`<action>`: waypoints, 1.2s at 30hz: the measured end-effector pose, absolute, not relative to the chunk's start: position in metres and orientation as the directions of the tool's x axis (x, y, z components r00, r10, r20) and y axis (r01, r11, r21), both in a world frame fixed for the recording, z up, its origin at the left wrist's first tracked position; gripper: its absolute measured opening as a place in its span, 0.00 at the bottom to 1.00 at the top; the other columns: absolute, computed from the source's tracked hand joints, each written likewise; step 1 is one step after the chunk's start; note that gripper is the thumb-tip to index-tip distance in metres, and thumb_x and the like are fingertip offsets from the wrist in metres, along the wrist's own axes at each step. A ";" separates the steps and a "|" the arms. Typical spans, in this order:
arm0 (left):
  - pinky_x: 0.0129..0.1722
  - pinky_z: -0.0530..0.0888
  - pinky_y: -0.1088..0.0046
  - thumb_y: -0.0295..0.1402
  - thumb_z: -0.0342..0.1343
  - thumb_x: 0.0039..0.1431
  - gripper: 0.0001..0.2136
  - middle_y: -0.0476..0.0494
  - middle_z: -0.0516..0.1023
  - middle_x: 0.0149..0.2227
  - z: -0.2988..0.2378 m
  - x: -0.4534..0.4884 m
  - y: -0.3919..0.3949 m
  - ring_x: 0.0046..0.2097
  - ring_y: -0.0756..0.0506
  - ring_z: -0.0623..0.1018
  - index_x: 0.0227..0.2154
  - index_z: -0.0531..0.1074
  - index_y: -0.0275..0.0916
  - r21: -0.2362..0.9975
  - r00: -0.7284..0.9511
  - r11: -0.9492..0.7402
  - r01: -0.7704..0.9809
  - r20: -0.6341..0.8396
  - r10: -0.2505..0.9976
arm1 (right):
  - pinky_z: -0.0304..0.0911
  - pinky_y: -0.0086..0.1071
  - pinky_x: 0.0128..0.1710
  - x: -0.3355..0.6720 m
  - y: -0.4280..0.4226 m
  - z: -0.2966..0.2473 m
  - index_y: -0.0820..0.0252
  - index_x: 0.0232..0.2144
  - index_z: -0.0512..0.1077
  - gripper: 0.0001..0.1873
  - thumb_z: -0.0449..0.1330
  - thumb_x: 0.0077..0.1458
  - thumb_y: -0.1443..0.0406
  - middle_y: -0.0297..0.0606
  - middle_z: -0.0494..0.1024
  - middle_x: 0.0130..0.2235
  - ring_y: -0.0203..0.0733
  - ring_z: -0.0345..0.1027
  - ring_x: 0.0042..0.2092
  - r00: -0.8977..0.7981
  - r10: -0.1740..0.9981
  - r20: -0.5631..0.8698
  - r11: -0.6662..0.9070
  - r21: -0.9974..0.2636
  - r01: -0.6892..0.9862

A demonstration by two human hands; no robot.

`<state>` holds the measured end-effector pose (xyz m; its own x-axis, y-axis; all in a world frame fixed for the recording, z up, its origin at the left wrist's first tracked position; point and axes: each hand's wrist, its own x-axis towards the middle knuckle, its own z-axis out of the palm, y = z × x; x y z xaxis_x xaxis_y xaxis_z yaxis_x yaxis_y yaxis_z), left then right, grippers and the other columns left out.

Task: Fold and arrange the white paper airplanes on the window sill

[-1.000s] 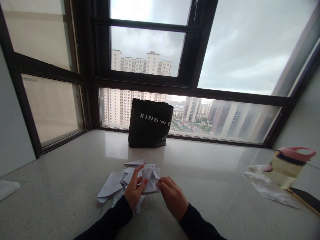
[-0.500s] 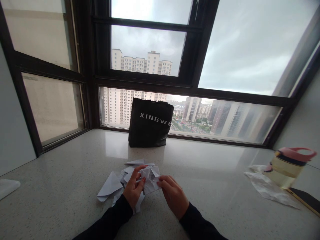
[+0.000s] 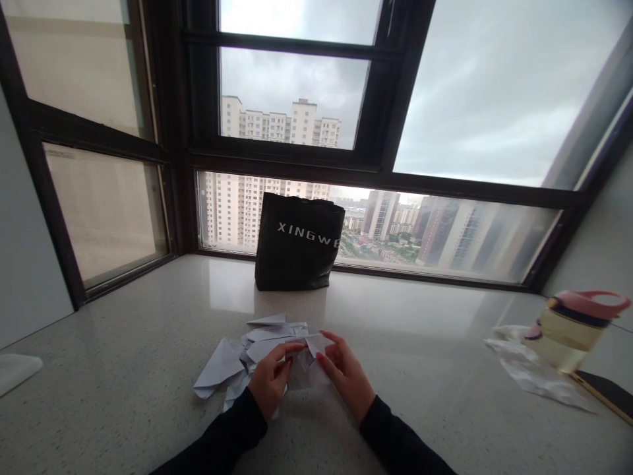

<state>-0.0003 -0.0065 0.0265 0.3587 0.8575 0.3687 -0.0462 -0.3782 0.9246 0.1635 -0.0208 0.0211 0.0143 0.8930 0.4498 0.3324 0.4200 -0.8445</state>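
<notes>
Between my two hands is a folded piece of white paper point(image 3: 299, 373), creased and partly standing up. My left hand point(image 3: 270, 378) pinches its left side between thumb and fingers. On the other side, my right hand point(image 3: 347, 378) grips a raised white flap near the upper right corner. Several folded white papers point(image 3: 219, 369) lie in a loose pile beside and behind my left hand, some of them covered by it.
A black bag point(image 3: 298, 254) with white lettering stands by the window. To the right are a bottle with a pink lid point(image 3: 578, 326), a crumpled tissue point(image 3: 537, 376) and a dark phone point(image 3: 606, 396). A white object point(image 3: 18, 371) lies at the left edge of the speckled counter point(image 3: 123, 409).
My right hand has shifted from the paper's right edge up to its upper right flap. My left hand has moved slightly lower, and the paper's shape has changed.
</notes>
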 end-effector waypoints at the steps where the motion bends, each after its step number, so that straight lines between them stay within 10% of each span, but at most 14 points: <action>1: 0.39 0.68 0.72 0.27 0.43 0.50 0.12 0.42 0.70 0.42 0.027 0.000 -0.009 0.40 0.45 0.71 0.38 0.67 0.36 0.921 0.376 -0.387 -0.043 0.374 0.848 | 0.63 0.32 0.29 0.164 -0.018 0.019 0.62 0.39 0.64 0.16 0.54 0.47 0.60 0.35 0.71 0.27 0.38 0.66 0.28 -0.055 0.926 0.375 0.377 -0.897 0.233; 5: 0.36 0.68 0.73 0.26 0.46 0.49 0.13 0.42 0.69 0.44 0.026 0.002 -0.012 0.38 0.46 0.71 0.39 0.66 0.37 0.917 0.440 -0.394 -0.054 0.377 0.815 | 0.62 0.34 0.34 0.164 -0.014 0.015 0.62 0.32 0.68 0.15 0.58 0.42 0.58 0.36 0.74 0.27 0.40 0.68 0.32 -0.222 0.937 0.270 0.264 -0.963 -0.055; 13: 0.29 0.69 0.77 0.26 0.47 0.49 0.11 0.42 0.70 0.39 0.024 0.003 -0.009 0.32 0.49 0.72 0.37 0.64 0.37 0.893 0.419 -0.449 0.034 0.395 0.818 | 0.62 0.34 0.32 0.161 -0.018 0.019 0.62 0.30 0.70 0.17 0.60 0.38 0.56 0.36 0.75 0.27 0.42 0.68 0.32 -0.158 0.954 0.257 0.250 -0.966 -0.061; 18: 0.46 0.62 0.66 0.25 0.45 0.48 0.16 0.41 0.66 0.46 0.044 -0.024 0.005 0.46 0.43 0.65 0.42 0.63 0.40 0.535 0.499 -0.765 0.358 0.583 0.641 | 0.61 0.30 0.25 0.172 -0.014 0.021 0.63 0.31 0.70 0.20 0.59 0.38 0.54 0.37 0.75 0.27 0.40 0.67 0.28 0.108 0.954 0.280 0.278 -0.960 0.034; 23: 0.46 0.57 0.55 0.36 0.51 0.44 0.25 0.37 0.60 0.52 0.041 -0.050 0.026 0.51 0.34 0.59 0.48 0.59 0.39 0.315 0.435 -0.547 0.776 0.361 0.825 | 0.53 0.26 0.15 0.180 -0.010 0.020 0.65 0.31 0.70 0.21 0.58 0.38 0.53 0.35 0.73 0.22 0.34 0.61 0.19 0.199 0.940 0.277 0.265 -0.961 0.085; 36: 0.40 0.65 0.66 0.41 0.43 0.51 0.17 0.41 0.70 0.44 0.045 -0.052 0.031 0.43 0.40 0.70 0.41 0.65 0.40 0.310 0.414 -0.456 0.834 0.196 0.889 | 0.50 0.24 0.14 0.182 -0.011 0.021 0.66 0.29 0.68 0.20 0.58 0.39 0.54 0.30 0.67 0.17 0.30 0.53 0.17 0.293 0.913 0.284 0.264 -0.958 0.109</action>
